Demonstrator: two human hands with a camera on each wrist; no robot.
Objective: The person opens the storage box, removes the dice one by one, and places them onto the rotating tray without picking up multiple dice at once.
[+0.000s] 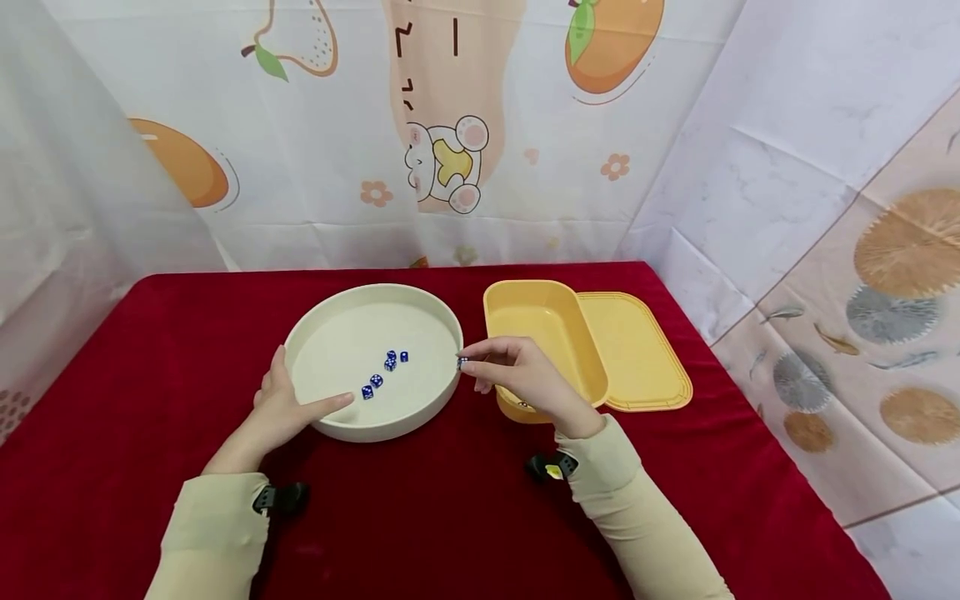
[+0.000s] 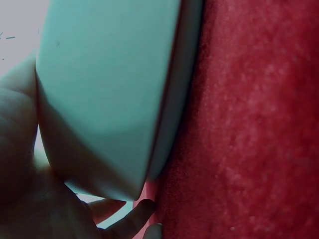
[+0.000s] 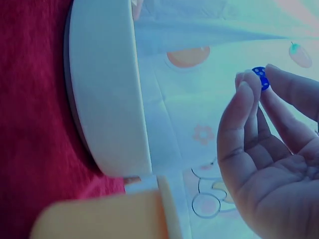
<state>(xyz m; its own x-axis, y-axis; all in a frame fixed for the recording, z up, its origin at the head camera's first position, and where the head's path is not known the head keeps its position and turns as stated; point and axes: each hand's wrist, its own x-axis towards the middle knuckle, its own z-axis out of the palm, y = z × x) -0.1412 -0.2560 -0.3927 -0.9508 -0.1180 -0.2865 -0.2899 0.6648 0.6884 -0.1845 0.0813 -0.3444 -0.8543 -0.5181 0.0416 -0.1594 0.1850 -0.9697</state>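
Note:
My right hand (image 1: 517,373) pinches a blue die with white dots (image 3: 260,78) between thumb and fingertips, just over the right rim of a round cream tray (image 1: 408,421). At the tray's left side my left hand (image 1: 281,407) holds the wall, its thumb reaching over the rim and its fingers along the outside. Several blue dice lie inside the tray, among them one nearest the thumb (image 1: 367,392) and one farther right (image 1: 404,356). In the left wrist view the tray's outer wall (image 2: 109,89) hides part of the hand.
A yellow rectangular box (image 1: 551,321) stands right of the tray, partly behind my right hand. Its flat yellow lid (image 1: 637,350) lies beside it on the red cloth (image 1: 405,517). Printed curtains (image 1: 315,167) hang behind the table and at its sides.

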